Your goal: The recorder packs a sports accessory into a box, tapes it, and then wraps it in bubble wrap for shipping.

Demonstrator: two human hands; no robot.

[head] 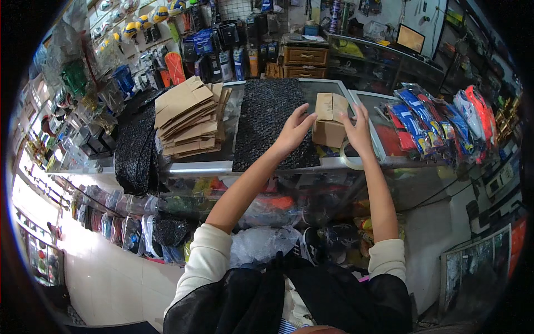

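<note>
A small cardboard box [329, 133] stands on the glass counter between my hands, its top flaps folded over and bearing some writing. My left hand [295, 127] is beside the box's left side, above a sheet of black bubble wrap [267, 112], fingers apart and holding nothing. On the other side, my right hand [358, 131] has its fingers spread, with the thumb overlapping the box's right edge; whether it touches the cardboard I cannot tell. A roll of clear adhesive tape [346, 158] is by my right wrist, at the counter's front edge, partly hidden by the forearm.
Left of the bubble wrap is a stack of flattened cardboard boxes [190, 121]. More black bubble wrap [135, 146] drapes over the counter's front edge. Sportswear in plastic packets [417, 121] lies at the right. Behind are a wooden drawer cabinet [305, 56] and a monitor [410, 38].
</note>
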